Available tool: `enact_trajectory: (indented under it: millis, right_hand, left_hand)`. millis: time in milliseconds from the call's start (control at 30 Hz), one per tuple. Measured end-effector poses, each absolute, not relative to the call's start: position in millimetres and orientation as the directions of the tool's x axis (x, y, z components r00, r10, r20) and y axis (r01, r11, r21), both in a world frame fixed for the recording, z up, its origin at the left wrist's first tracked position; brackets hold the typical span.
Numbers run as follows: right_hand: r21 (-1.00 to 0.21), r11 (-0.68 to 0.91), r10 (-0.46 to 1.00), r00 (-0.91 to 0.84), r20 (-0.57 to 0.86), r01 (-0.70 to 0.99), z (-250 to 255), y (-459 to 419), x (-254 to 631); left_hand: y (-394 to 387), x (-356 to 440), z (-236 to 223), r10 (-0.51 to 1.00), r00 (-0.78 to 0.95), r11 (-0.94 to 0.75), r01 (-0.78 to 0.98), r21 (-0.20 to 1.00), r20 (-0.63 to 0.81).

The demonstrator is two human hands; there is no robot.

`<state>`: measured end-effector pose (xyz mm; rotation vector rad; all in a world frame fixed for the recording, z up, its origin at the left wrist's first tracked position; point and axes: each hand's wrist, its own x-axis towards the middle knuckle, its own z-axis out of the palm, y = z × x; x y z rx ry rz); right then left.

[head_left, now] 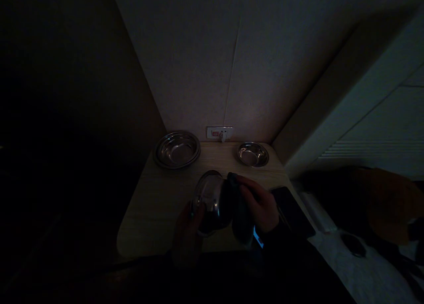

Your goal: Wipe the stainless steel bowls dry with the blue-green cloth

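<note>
In dim light, a shiny metal pot (212, 200) is tilted on its side above the front of the small table. My left hand (189, 229) grips it from the left, thumb over its side. On the right, my right hand (260, 204) has its fingers closed on a dark cloth (242, 215), which hangs down beside the pot and touches or nearly touches its right end. The exact contact there is lost in shadow. Stacked metal bowls (179, 150) sit at the table's back left, and a smaller metal bowl (253, 154) at its back right.
The pale wooden table (152, 207) meets a wall with a power socket (219, 133) holding a plug. A dark flat tablet-like object (293, 212) lies at the table's right edge. A small lit screen (258, 238) shows below my right hand. Dark items lie on pale fabric (347, 268) at right.
</note>
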<state>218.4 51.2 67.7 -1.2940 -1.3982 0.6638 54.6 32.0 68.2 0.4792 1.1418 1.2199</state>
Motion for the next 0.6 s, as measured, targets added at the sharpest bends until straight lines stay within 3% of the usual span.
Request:
enact_trajectory:
  millis: [133,267,400,533,600]
  right_hand:
    - [-0.675,0.535,0.817,-0.107,0.566,0.509,72.2,39.3,203.4]
    - [-0.48,0.678,0.701,-0.294,0.65,0.557,68.9,38.0,198.8]
    - [-0.516,0.601,0.748,-0.202,0.632,0.611,60.9,47.0,204.0]
    - [-0.464,0.691,0.689,-0.311,0.655,0.554,58.9,48.1,204.1]
    - [-0.514,0.637,0.727,-0.227,0.648,0.575,61.8,47.5,203.0]
  left_hand:
    - [33.3,57.0,66.3,0.919,-0.102,0.305,-0.428,0.851,-0.381]
    - [31.1,57.0,55.7,0.93,-0.071,0.313,-0.366,0.876,-0.362]
    - [29.1,57.0,55.2,0.934,-0.055,0.312,-0.36,0.879,-0.354]
    - [28.9,56.6,62.3,0.931,-0.056,0.323,-0.336,0.885,-0.361]
    - [28.9,56.6,64.0,0.93,-0.063,0.318,-0.356,0.879,-0.362]
